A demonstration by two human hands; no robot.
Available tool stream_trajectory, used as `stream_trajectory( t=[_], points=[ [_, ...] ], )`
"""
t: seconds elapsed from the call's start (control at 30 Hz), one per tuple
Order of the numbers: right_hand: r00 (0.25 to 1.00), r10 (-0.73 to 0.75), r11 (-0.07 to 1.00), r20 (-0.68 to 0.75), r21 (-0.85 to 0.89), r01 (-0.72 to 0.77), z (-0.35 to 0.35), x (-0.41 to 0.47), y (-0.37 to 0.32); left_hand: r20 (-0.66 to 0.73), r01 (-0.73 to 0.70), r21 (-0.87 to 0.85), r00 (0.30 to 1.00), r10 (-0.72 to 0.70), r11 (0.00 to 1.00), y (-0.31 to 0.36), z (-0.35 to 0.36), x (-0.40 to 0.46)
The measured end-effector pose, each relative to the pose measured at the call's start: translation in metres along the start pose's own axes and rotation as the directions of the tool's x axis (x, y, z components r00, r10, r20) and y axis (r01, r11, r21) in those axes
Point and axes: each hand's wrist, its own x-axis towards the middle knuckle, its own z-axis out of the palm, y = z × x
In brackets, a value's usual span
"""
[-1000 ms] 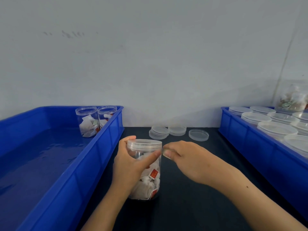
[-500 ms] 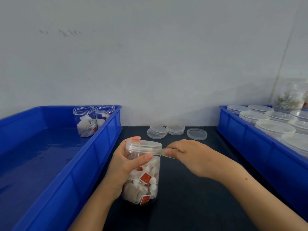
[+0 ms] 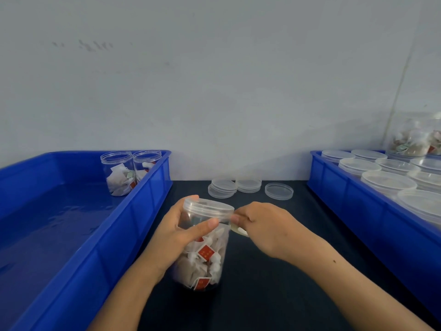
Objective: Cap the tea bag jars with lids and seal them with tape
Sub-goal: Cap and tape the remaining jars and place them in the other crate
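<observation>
A clear jar of tea bags (image 3: 202, 259) with red tags stands tilted to the right on the dark table, its clear lid (image 3: 208, 206) on top. My left hand (image 3: 181, 232) grips the jar just under the lid, thumb across the front. Against the right side of the lid, my right hand (image 3: 265, 225) pinches a strip of clear tape (image 3: 238, 229) that runs from the lid's edge to my fingers. Two uncapped jars (image 3: 130, 170) with tea bags stand in the far corner of the left blue bin (image 3: 148, 194).
Loose clear lids (image 3: 248, 187) lie on the table by the wall, in two small stacks and a single one. The right blue bin (image 3: 346, 194) holds several capped jars (image 3: 386, 181). Another jar of tea bags (image 3: 417, 137) sits higher at the far right.
The jar has tipped further to the right in my left hand. My right hand has drawn the tape slightly down and right from the lid edge.
</observation>
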Motion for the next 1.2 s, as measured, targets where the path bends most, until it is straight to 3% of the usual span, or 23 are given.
stream_trajectory(
  t=[0.27,0.4,0.6,0.83,1.2],
  points=[
    [0.999,0.018,0.996,-0.026,-0.089,-0.02,0.008,-0.001,-0.007,-0.268,-0.025,0.233,0.959,0.089,0.972,0.001,0.02,-0.003],
    [0.996,0.065,0.997,0.06,0.046,-0.068,0.004,0.002,-0.004,-0.335,-0.062,0.2,0.933,0.127,0.978,-0.002,0.023,-0.004],
    [0.954,0.095,0.953,0.284,0.252,-0.169,-0.009,0.002,-0.001,-0.377,-0.134,0.401,0.877,0.297,0.906,0.001,0.026,-0.008],
    [0.978,0.112,0.943,0.174,0.291,-0.16,0.003,0.005,-0.005,-0.397,-0.151,0.401,0.861,0.319,0.904,-0.003,0.024,-0.008],
    [0.984,0.0,0.916,0.176,0.394,-0.071,0.006,0.007,0.004,-0.444,-0.189,0.425,0.809,0.386,0.885,0.005,0.021,-0.013]
  ],
)
